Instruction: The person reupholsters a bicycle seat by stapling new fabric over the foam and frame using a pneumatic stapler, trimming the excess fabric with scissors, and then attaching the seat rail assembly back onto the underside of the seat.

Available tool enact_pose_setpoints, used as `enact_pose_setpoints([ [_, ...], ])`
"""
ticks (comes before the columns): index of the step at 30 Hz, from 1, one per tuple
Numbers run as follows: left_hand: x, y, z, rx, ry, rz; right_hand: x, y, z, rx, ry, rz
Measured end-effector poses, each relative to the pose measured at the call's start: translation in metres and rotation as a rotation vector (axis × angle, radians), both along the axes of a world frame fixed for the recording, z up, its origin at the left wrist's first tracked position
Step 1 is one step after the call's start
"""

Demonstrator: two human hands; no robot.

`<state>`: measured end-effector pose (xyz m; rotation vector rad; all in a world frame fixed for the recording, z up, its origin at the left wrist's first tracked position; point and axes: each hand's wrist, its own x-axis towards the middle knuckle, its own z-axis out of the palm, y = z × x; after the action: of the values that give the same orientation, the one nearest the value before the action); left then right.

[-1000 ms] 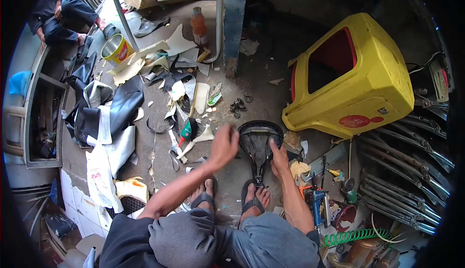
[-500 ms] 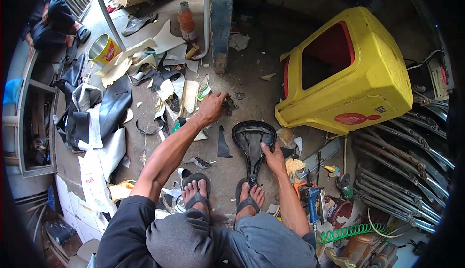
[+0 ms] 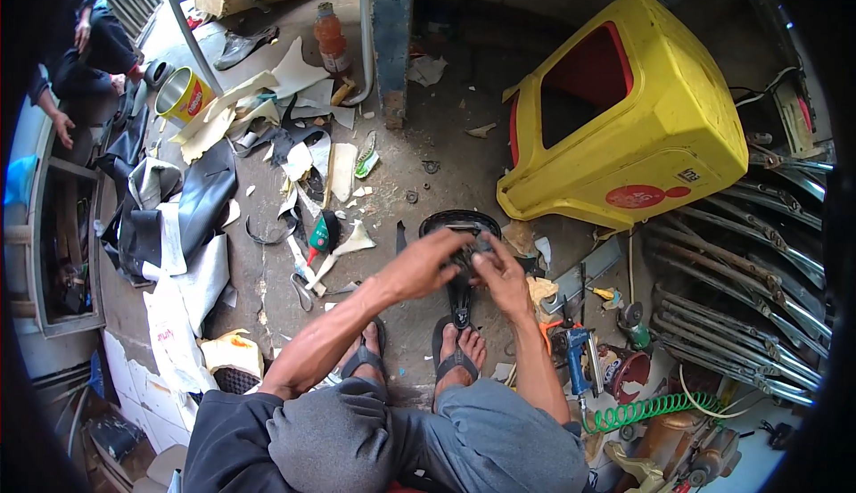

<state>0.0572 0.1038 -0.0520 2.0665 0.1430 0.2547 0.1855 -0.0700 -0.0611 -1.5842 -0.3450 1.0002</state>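
A black bicycle-saddle-like frame (image 3: pixel 460 218) is upright between my feet, narrow end low, its middle hidden behind my hands. My left hand (image 3: pixel 426 261) reaches across it, fingers curled around small dark hardware (image 3: pixel 465 259). My right hand (image 3: pixel 501 277) is at the same hardware from the right, thumb and fingers pressed on it. The exact shape of the hardware is too small and covered to make out. Small dark washer-like pieces (image 3: pixel 412 197) lie on the floor just beyond. A green bottle with a red nozzle (image 3: pixel 321 236) lies to the left.
A large yellow plastic box (image 3: pixel 669 119) lies at right beside stacked metal tubes (image 3: pixel 740 332), a blue tool (image 3: pixel 580 364) and green coiled hose (image 3: pixel 651 413). Material scraps (image 3: pixel 192 208) cover the left floor. A blue post (image 3: pixel 390 47) stands ahead; another person (image 3: pixel 89 47) sits at upper left.
My left hand went out to the small dark pieces on the floor, then came back over the frame with hardware. My right hand moved from the frame's rim to that hardware.
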Motion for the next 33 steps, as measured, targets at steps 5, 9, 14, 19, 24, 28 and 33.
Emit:
enact_pose_setpoints([
  [5,-0.007,-0.029,-0.011,-0.115,0.059,0.01,-0.014,-0.022,-0.018,-0.007,0.275,-0.045],
  [9,-0.007,-0.04,-0.024,-0.301,0.057,0.225,-0.02,-0.021,-0.015,0.071,0.387,-0.168],
  [14,-0.009,-0.041,-0.029,-0.315,0.114,0.254,-0.02,-0.019,-0.019,0.031,0.342,-0.178],
  [19,-0.009,-0.037,-0.036,-0.391,0.133,0.316,-0.014,-0.015,-0.02,0.002,0.292,-0.126],
  [24,-0.005,-0.027,-0.042,-0.319,0.276,0.354,-0.007,-0.005,-0.022,-0.064,0.236,-0.084],
  [28,0.003,-0.022,-0.046,-0.287,0.26,0.359,0.005,0.004,-0.018,-0.122,0.086,0.048],
  [33,0.01,-0.013,-0.045,-0.224,0.252,0.319,0.015,0.017,-0.009,-0.184,-0.217,0.325],
])
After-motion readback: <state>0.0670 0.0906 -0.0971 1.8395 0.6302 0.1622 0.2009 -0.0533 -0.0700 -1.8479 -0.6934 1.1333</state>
